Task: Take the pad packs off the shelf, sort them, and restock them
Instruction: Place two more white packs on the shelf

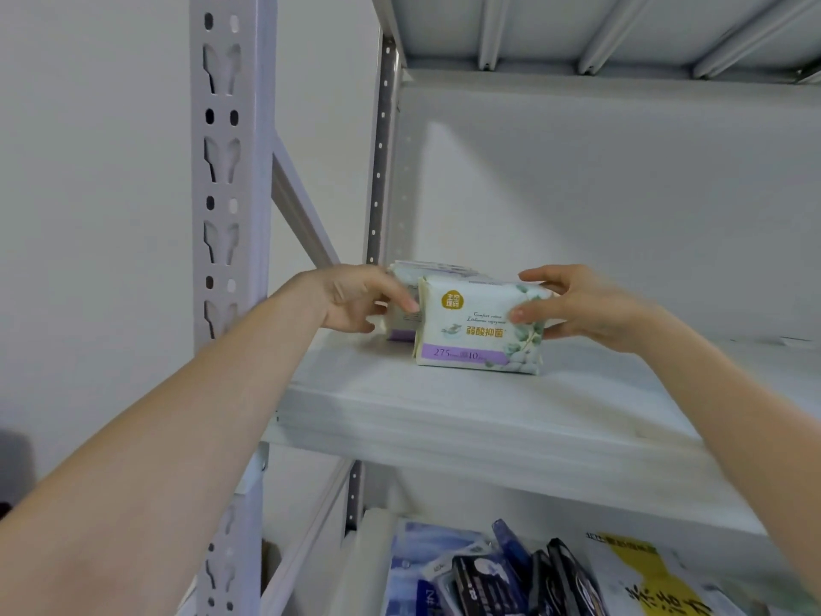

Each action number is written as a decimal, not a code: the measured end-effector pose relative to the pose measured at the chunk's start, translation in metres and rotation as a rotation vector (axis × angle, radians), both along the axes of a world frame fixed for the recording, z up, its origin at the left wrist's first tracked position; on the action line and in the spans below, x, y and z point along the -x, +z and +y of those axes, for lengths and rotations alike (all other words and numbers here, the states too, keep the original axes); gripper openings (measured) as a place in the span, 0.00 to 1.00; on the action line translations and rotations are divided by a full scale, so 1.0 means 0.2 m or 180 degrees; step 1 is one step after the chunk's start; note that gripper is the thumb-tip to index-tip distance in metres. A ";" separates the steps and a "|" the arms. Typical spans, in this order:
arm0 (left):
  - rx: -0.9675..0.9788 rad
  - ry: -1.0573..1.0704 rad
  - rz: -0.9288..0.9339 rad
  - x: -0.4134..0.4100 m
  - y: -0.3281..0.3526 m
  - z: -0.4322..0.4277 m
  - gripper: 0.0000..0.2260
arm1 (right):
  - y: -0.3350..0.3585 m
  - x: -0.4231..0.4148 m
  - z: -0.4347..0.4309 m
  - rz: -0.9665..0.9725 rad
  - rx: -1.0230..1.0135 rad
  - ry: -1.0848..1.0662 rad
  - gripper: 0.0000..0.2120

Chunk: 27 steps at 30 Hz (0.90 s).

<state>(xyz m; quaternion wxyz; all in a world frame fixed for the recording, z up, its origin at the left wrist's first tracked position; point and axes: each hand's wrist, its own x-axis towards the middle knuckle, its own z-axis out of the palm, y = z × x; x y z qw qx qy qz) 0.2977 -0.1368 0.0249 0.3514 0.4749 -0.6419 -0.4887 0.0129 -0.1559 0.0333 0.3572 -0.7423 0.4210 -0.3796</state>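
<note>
Upright on the shelf [488, 406], the front pad pack [475, 331] runs left-to-right; the right grip [582, 309] pinches its right end, while the left grip [351, 300] holds the rear pad pack [426, 269], far-left.

Front pad pack [480, 326] was soft, smooth, slightly shiny plastic wrap, shelf board [466, 415] looked matt and pale with faint grain, post [229, 171] was grey painted metal with holes

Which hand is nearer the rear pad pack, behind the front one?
Left. The left hand grips the rear pad pack at its left end; the right hand holds the front pack at its right end, off the rear one.
</note>
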 end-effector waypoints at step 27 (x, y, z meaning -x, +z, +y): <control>0.0302 0.0039 0.0596 0.00 -0.13 0.09 0.35 | -0.09 -0.23 0.07 -0.0453 0.0080 -0.0138 0.41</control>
